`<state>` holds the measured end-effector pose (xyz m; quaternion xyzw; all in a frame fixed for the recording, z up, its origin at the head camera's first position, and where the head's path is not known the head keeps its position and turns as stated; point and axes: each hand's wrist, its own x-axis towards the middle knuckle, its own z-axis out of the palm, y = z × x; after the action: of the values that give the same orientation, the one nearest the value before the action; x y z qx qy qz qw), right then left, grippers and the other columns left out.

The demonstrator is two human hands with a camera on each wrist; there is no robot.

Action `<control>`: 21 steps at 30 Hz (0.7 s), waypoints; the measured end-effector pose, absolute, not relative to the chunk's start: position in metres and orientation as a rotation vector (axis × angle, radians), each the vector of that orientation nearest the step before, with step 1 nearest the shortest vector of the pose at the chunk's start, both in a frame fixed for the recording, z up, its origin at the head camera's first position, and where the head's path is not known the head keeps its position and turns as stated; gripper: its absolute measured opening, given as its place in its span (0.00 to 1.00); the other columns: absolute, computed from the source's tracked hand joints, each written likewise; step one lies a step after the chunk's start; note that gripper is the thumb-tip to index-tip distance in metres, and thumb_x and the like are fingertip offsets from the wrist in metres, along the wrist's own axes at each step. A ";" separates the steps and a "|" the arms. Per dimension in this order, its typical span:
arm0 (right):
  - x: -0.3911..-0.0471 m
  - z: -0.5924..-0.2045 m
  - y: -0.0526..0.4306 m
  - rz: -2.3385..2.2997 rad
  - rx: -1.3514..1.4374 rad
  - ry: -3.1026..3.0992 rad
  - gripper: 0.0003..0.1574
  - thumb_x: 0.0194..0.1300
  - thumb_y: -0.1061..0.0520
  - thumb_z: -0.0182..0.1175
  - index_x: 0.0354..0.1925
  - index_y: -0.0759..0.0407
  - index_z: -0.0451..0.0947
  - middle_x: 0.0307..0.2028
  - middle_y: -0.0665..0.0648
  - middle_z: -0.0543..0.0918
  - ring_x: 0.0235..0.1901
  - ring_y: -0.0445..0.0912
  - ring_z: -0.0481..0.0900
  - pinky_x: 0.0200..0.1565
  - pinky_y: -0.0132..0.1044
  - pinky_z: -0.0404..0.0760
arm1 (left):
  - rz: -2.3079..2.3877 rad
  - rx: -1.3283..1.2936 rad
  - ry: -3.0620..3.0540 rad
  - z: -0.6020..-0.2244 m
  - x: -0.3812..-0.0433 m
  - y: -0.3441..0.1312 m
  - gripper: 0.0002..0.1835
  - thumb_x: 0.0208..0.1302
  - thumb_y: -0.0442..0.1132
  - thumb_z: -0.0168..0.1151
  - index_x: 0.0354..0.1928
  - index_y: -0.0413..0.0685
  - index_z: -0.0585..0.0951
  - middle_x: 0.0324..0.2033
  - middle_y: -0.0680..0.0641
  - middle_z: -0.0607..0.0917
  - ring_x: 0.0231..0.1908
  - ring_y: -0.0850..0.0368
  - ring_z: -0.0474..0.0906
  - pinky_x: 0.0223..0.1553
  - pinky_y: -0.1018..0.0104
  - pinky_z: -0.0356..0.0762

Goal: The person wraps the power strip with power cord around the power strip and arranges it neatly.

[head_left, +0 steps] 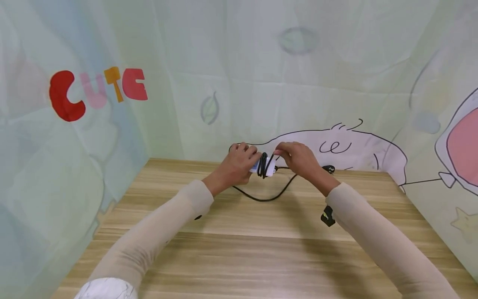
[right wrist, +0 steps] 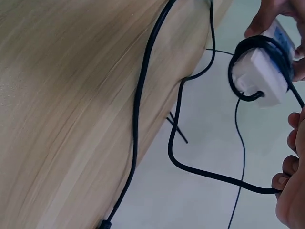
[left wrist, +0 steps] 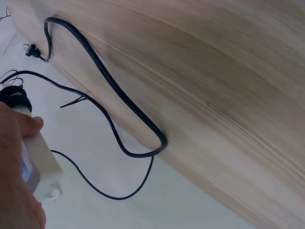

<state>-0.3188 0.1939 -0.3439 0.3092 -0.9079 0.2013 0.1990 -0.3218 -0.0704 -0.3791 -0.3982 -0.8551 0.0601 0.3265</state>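
Note:
My left hand (head_left: 239, 163) grips a white box-shaped power adapter (head_left: 271, 167) with a blue label, holding it up near the back of the table. Several turns of black cord (head_left: 263, 165) are wound around its middle. On its right, my right hand (head_left: 298, 159) pinches the cord between thumb and fingers, and in the right wrist view a taut stretch runs from the windings into that hand. Below the hand, a loose length of cord (right wrist: 138, 95) trails over the table. The cord ends in a black pronged plug (left wrist: 32, 50) at the back edge.
The wood-grain table (head_left: 239, 257) meets a pale printed cloth (head_left: 254, 104) at its back and sides. Red and orange letters (head_left: 67, 95) are on the left side. A small black item (head_left: 328, 216) sits beside my right sleeve.

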 end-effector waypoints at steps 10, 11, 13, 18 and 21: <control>-0.337 -0.357 0.204 0.798 0.714 -2.583 0.16 0.83 0.53 0.64 0.53 0.62 0.91 0.50 0.64 0.94 0.46 0.58 0.90 0.52 0.56 0.86 | 0.184 -1.032 -2.151 -0.382 -0.322 -0.061 0.17 0.73 0.40 0.68 0.61 0.46 0.85 0.57 0.44 0.87 0.56 0.40 0.86 0.56 0.43 0.87; -0.338 -0.357 0.204 0.819 0.697 -2.591 0.16 0.83 0.52 0.65 0.53 0.62 0.91 0.51 0.63 0.94 0.45 0.57 0.89 0.51 0.54 0.85 | 0.184 -1.030 -2.144 -0.383 -0.323 -0.060 0.17 0.74 0.40 0.68 0.61 0.46 0.85 0.56 0.44 0.87 0.56 0.40 0.86 0.56 0.43 0.87; -0.339 -0.356 0.205 0.887 0.666 -2.608 0.16 0.82 0.51 0.66 0.53 0.61 0.92 0.51 0.63 0.94 0.45 0.57 0.87 0.50 0.52 0.83 | 0.179 -1.033 -2.127 -0.385 -0.323 -0.058 0.18 0.74 0.41 0.67 0.62 0.46 0.85 0.57 0.43 0.87 0.56 0.40 0.87 0.56 0.44 0.87; -0.342 -0.353 0.206 1.094 0.590 -2.621 0.16 0.82 0.50 0.67 0.53 0.62 0.92 0.52 0.64 0.94 0.49 0.58 0.87 0.53 0.52 0.83 | 0.176 -1.044 -2.077 -0.387 -0.323 -0.053 0.20 0.74 0.42 0.68 0.64 0.45 0.84 0.57 0.43 0.87 0.57 0.40 0.86 0.56 0.43 0.88; -0.345 -0.355 0.208 1.188 0.563 -2.622 0.17 0.84 0.51 0.66 0.55 0.63 0.92 0.52 0.66 0.93 0.51 0.59 0.88 0.55 0.52 0.84 | 0.168 -1.028 -2.065 -0.387 -0.322 -0.049 0.21 0.73 0.44 0.70 0.64 0.45 0.84 0.57 0.43 0.88 0.57 0.41 0.86 0.56 0.44 0.88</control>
<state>-0.3453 0.2078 -0.3547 0.1910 -0.8890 0.4029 0.1040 -0.3223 -0.0495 -0.3866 -0.4070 -0.8172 0.0663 0.4027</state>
